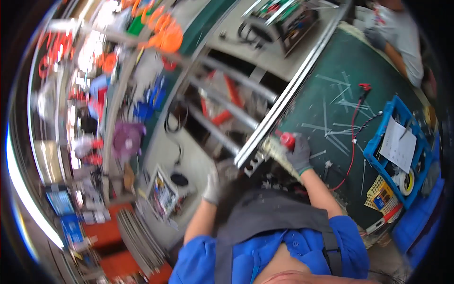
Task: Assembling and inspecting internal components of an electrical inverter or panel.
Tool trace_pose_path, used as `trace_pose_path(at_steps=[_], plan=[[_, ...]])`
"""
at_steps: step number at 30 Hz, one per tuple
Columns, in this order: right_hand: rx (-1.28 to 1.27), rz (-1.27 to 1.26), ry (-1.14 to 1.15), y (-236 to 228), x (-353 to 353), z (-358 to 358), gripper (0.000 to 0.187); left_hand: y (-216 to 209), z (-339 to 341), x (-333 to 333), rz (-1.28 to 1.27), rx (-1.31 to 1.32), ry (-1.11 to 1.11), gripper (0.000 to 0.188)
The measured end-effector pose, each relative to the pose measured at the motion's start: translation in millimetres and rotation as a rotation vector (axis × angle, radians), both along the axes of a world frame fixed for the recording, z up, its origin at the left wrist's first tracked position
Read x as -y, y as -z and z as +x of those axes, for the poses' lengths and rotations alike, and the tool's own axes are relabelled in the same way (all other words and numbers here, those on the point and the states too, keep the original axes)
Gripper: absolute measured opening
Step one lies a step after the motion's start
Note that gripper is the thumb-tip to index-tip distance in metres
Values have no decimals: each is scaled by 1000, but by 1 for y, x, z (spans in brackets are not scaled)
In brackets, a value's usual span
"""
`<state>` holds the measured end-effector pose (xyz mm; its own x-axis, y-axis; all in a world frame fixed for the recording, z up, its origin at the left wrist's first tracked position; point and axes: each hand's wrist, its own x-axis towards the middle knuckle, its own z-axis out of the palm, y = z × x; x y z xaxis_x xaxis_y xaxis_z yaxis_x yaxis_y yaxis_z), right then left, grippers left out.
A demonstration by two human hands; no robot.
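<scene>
My right hand (300,155), in a grey glove, is closed around a red round-ended handle (287,139); the rest of what it belongs to is hidden. It is over the near left edge of the green worktop (302,106), beside the end of a long silver rail (283,102). My left hand (213,183), in a pale glove, is left of the rail's near end. Blur smears its fingers, and I cannot make out anything in them. A small metal bracket with round holes (254,165) sits at the rail's end, between the hands.
Several pale thin strips (326,125) and a red wire (353,137) lie on the worktop. At right are a blue crate (373,146) with a paper sheet (398,144) and a tape roll (406,182). Metal rollers (227,104) span a gap. Another person (399,38) is at upper right.
</scene>
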<state>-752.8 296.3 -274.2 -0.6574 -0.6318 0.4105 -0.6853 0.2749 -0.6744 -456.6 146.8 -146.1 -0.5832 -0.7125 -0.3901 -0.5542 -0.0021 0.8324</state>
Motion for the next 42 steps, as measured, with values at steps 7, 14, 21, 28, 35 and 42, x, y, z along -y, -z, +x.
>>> trace_pose_path(at_steps=[7,14,21,28,35,42], plan=[[95,36,-15,-10,19,14,67,-105,-11,17,785,-798,-469,97],[200,43,146,-29,11,34,55,-80,141,-6,253,-643,-464,40],[145,466,534,-19,7,31,84,-72,292,-21,309,-737,-600,89],[175,349,503,-1,-11,58,79,-99,324,-15,263,-804,-490,98],[302,121,109,13,-29,179,51,-82,323,-4,-71,-650,-470,41],[259,103,-94,-87,5,268,40,-80,263,19,83,-726,-471,55]])
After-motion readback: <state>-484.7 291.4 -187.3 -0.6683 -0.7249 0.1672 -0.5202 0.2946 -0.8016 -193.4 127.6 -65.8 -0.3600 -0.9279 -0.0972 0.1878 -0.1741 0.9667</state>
